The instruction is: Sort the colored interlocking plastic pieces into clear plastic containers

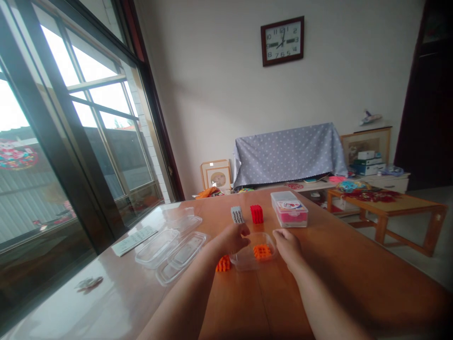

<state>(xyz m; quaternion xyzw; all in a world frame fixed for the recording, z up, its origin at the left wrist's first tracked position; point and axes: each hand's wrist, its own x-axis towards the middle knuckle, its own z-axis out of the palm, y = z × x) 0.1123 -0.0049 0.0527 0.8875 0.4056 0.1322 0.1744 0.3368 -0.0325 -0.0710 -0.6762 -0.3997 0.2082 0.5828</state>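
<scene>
My left hand (pixel 234 239) hovers at the left rim of a clear plastic container (pixel 244 264), its fingers curved and apart with nothing between them. Inside the container, toward its right side, lies an orange block with a grid-like face (pixel 262 252). Another orange ridged block (pixel 223 263) sits on the table just left of the container, partly covered by my left forearm. At the container's right rim is my right hand (pixel 288 245), fingers stretched forward and holding nothing; whether it touches the rim I cannot tell. Beyond the hands stand a grey ridged block (pixel 237 215) and a red one (pixel 256 214).
A lidded clear box with pink contents (pixel 289 210) stands at the back right of the wooden table (pixel 247 307). Clear plastic containers or lids (pixel 159 248) lie to the left, near a pale printed sheet (pixel 134 240) and a small plastic-looking item (pixel 88 284).
</scene>
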